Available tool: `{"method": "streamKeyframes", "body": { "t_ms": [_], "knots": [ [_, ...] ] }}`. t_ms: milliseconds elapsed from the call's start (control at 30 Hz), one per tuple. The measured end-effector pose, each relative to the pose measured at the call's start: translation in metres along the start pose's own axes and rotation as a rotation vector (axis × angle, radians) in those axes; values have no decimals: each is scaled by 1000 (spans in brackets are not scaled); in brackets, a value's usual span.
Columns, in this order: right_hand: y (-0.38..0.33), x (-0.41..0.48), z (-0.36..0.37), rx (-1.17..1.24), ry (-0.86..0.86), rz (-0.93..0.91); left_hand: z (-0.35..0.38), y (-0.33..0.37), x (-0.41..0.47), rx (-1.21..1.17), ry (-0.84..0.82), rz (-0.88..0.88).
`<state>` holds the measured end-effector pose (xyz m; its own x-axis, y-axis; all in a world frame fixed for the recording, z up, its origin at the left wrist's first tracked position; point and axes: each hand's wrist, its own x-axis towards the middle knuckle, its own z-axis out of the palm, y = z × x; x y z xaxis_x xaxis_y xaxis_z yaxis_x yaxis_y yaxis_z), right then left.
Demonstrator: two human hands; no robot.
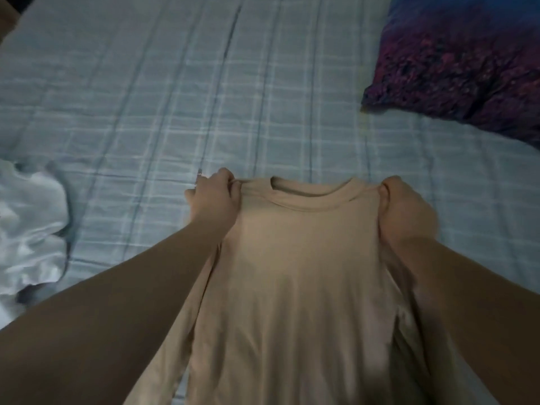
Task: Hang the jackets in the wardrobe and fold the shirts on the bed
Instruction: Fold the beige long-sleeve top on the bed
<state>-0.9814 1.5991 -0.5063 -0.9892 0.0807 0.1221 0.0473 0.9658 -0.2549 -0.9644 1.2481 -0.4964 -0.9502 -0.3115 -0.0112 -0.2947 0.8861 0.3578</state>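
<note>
My left hand [214,197] and right hand [404,210] pinch the shoulders of a beige shirt [295,276] over the bed [204,83], a purple pillow [455,62] beyond the shirt's right shoulder.

**Fig.** Materials & finish. Beige crew-neck cloth shirt [298,258]: soft fabric, matt, mostly smooth w/ faint lengthwise creases; thicker stitched band at neck. Light-blue checked cloth bed sheet [175,97]: thin fabric, matt, long shallow wrinkles running across the bed. White crumpled cloth garment [29,229], at bed's left edge: slight sheen on its folds, heavily rumpled. Purple-and-blue printed cloth pillow [455,59], at bed's far right corner: smooth cover, mottled print, matt to faintly glossy. Weave detail too blurred to tell.
</note>
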Motion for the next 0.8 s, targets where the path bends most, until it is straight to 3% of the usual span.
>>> {"method": "streamKeyframes", "body": {
  "t_ms": [167,300,433,533,633,800],
  "knots": [
    [11,24,35,-32,7,-42,37,-5,21,152,43,136],
    [9,32,45,-58,11,-53,56,9,29,195,54,65],
    [-2,26,30,-102,77,4,49,19,19,56,120,143],
    [-14,5,11,131,175,-46,43,28,0,-83,198,322],
    [-32,-29,8,94,61,-109,51,40,-31,-50,65,467],
    [-25,-41,26,-105,-225,-122,68,38,-36,220,-185,339]
  ]
}}
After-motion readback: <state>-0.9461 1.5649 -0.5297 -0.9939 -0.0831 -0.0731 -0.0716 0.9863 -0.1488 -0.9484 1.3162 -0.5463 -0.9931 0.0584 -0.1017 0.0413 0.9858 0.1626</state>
